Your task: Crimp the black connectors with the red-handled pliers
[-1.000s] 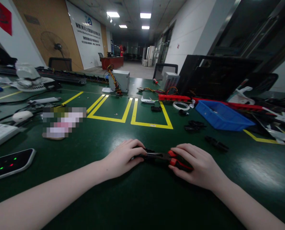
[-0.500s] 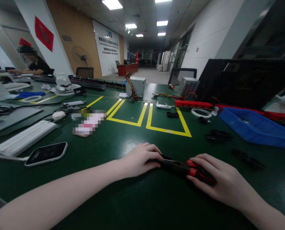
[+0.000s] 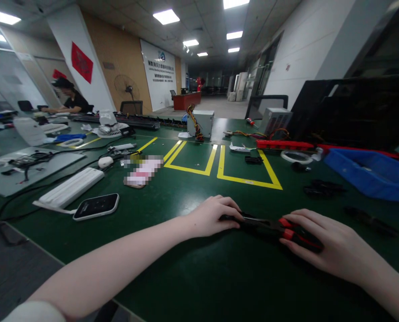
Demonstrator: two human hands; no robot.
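My right hand (image 3: 335, 246) is closed around the red-and-black handles of long-nose pliers (image 3: 287, 229), whose jaws point left toward my other hand. My left hand (image 3: 216, 218) has its fingers and thumb pinched on a small black part (image 3: 226, 218), mostly hidden by the fingers. The plier tips reach that part at the left fingertips; whether the jaws grip it cannot be made out. Both hands are low over the green table (image 3: 192, 273).
To the right are a blue bin (image 3: 370, 179), dark connector pieces (image 3: 323, 188) and a white cable coil (image 3: 296, 157). A phone (image 3: 145, 172), a black-screened device (image 3: 97, 206) and a power strip (image 3: 72, 187) lie left. Power supplies (image 3: 204, 124) stand behind yellow tape. A person (image 3: 75, 100) sits far left.
The view has swung slightly left, so the scene sits further right in the picture. Both hands keep the same hold on the pliers and the black part.
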